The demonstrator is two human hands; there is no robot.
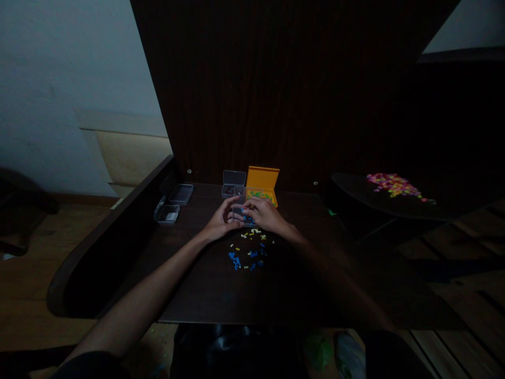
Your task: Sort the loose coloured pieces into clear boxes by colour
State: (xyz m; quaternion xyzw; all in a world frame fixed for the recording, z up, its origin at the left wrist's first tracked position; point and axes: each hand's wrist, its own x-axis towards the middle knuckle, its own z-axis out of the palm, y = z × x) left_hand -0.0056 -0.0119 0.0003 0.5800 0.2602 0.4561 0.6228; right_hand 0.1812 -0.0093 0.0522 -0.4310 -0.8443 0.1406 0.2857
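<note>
My left hand (224,220) is wrapped round the left side of a small clear plastic box (238,211), its lid raised. Small blue pieces (248,220) show inside the box. Over the box's right part, the fingers of my right hand (263,212) are pinched together; what they hold, if anything, is too small to tell. Just in front of the box lie loose pale yellow pieces (255,231). Nearer to me several loose blue pieces (234,260) are scattered on the dark wooden table (197,289).
Behind my hands stand an open orange box (262,178) with green pieces (260,196) and another open clear box (234,178). Two clear containers (167,215) sit at the left, near the raised side board (114,237). A pile of pink and yellow pieces (394,185) lies far right.
</note>
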